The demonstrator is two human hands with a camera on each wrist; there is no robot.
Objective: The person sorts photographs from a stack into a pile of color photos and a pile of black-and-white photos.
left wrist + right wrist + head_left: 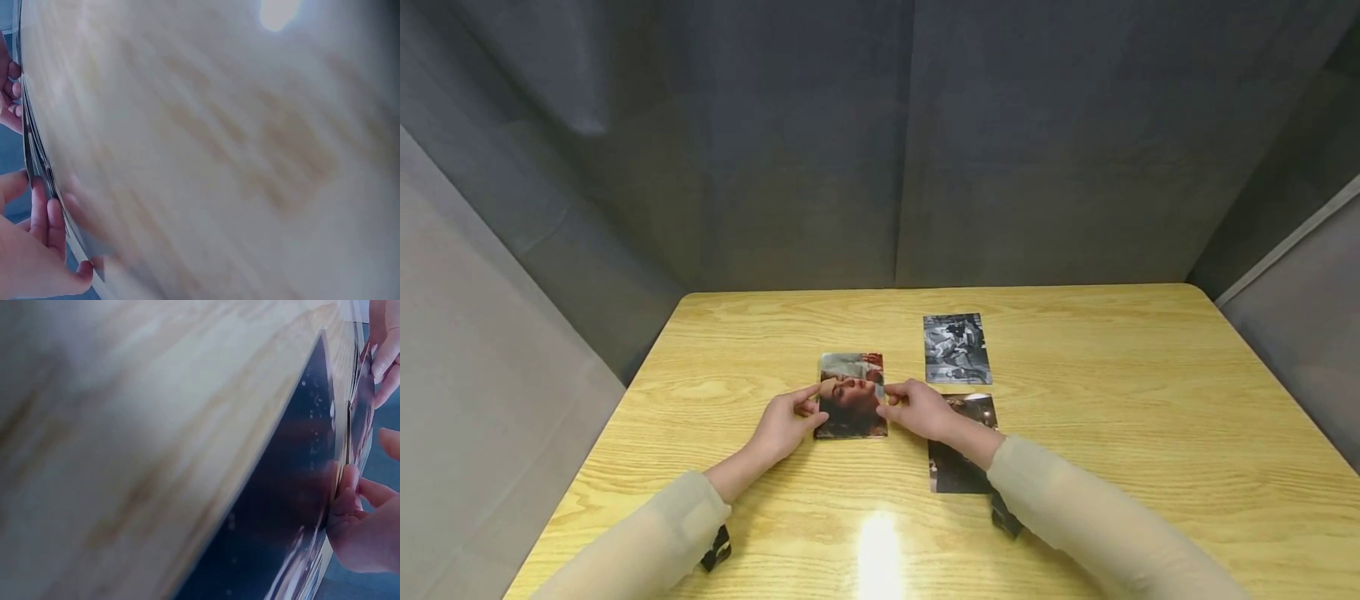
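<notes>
Left of the table's middle, a glossy colour photo print [850, 404] with a close-up portrait is held between both hands. Another print [842, 364], grey and red, shows from under its far edge. My left hand [782, 425] pinches the portrait's left edge between thumb and fingers. At the opposite edge my right hand [921, 408] pinches it the same way. In the left wrist view several thin layers [37, 144] appear at the left hand's fingertips. Under the right wrist lies a dark photo print [958, 467], partly covered by the forearm.
A black-and-white photo print [957, 350] lies flat just beyond the dark one. All of this is on a light wood-grain table [1135, 375]. Grey curtains [805, 167] hang behind it and at both sides. Small black devices [717, 550] sit beneath the sleeve cuffs.
</notes>
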